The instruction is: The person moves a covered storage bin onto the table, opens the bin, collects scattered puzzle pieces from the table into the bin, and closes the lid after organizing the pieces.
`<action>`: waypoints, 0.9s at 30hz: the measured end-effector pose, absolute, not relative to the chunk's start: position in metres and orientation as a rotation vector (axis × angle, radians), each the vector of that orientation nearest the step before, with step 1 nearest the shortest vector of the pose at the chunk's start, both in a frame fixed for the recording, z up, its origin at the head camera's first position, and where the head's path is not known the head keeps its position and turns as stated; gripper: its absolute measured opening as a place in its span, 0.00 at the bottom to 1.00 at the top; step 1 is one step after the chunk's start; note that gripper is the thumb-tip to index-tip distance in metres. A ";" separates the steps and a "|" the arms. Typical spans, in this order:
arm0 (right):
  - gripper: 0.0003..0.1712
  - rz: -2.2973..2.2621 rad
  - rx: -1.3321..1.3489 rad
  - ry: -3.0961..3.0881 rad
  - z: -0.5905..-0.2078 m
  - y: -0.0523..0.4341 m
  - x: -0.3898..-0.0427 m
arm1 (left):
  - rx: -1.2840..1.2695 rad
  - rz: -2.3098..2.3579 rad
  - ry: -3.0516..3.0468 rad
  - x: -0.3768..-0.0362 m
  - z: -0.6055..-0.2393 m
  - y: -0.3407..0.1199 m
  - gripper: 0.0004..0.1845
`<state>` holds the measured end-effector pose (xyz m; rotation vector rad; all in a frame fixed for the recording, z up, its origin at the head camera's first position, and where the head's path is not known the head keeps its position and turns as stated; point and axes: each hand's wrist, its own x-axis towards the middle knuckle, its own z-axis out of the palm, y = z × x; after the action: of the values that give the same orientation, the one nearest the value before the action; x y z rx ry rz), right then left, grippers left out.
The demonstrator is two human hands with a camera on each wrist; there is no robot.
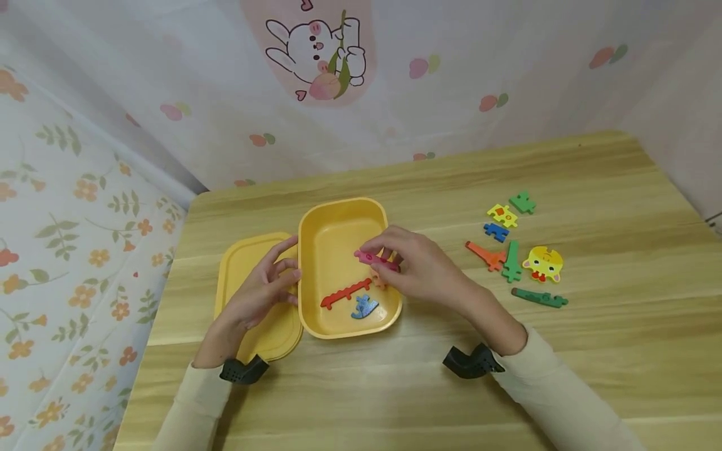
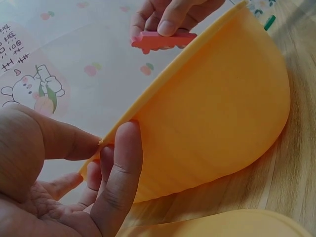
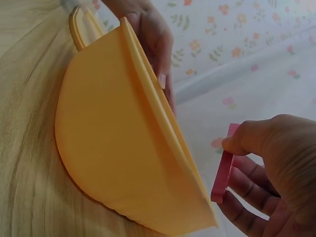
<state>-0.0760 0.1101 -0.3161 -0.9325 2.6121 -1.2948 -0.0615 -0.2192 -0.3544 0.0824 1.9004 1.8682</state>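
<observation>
Head view: a yellow box [image 1: 338, 238] stands open on the wooden surface [image 1: 451, 388], with its yellow lid [image 1: 248, 263] lying flat just beside it on the left. The left hand [image 1: 262, 291] rests over the lid, fingers loosely bent against the box's left wall; nothing is gripped. The right hand [image 1: 414, 266] is over the box's right rim and pinches a pink puzzle piece [image 1: 375, 259] between thumb and fingertips, the piece held above the box interior. Inside the box lie a red comb-shaped piece [image 1: 345, 293] and a blue piece [image 1: 365, 307], close together near the front. Well to the right on the surface sits a loose group: a green piece [image 1: 523, 202], a yellow piece [image 1: 502, 215], a small blue piece [image 1: 496, 232], an orange piece [image 1: 486, 255], a green upright piece [image 1: 512, 262], a yellow animal face [image 1: 544, 263] and a dark green long piece [image 1: 539, 297].

Left wrist view: the left hand [image 2: 74, 182] has fingers touching the box's [image 2: 222, 113] outer wall and rim, not curled round it. Beyond the rim the right hand [image 2: 173, 15] holds the pink puzzle piece [image 2: 163, 40].

Right wrist view: the right hand [image 3: 271, 168] clamps the pink puzzle piece [image 3: 223, 173] edge-on between thumb and fingers, just off the box [image 3: 113, 148] rim. The left hand [image 3: 153, 39] lies against the far wall.
</observation>
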 end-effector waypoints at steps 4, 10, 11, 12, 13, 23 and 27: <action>0.15 -1.256 -0.948 2.643 -0.317 0.108 -0.075 | 0.090 1.876 1.906 -0.062 -0.355 -0.219 0.40; 0.12 -1.158 -0.986 2.688 -0.319 0.104 -0.071 | 0.075 1.859 1.917 -0.062 -0.356 -0.219 0.40; 0.12 -1.152 -0.994 2.690 -0.320 0.103 -0.071 | 0.071 1.857 1.918 -0.062 -0.356 -0.219 0.40; 0.12 -1.145 -1.004 2.692 -0.321 0.102 -0.070 | 0.069 1.857 1.919 -0.061 -0.356 -0.219 0.40; 0.12 -1.141 -1.012 2.696 -0.321 0.102 -0.070 | 0.068 1.855 1.921 -0.061 -0.356 -0.219 0.40; 0.12 -1.071 -1.134 2.762 -0.319 0.096 -0.066 | 0.070 1.855 1.921 -0.061 -0.357 -0.219 0.40; 0.11 -1.065 -1.171 2.758 -0.322 0.095 -0.066 | 0.069 1.858 1.919 -0.061 -0.356 -0.219 0.40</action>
<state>-0.0663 0.0951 -0.3218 -1.1710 2.7579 -1.0654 -0.0613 -0.2186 -0.3563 0.0692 1.9191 1.8576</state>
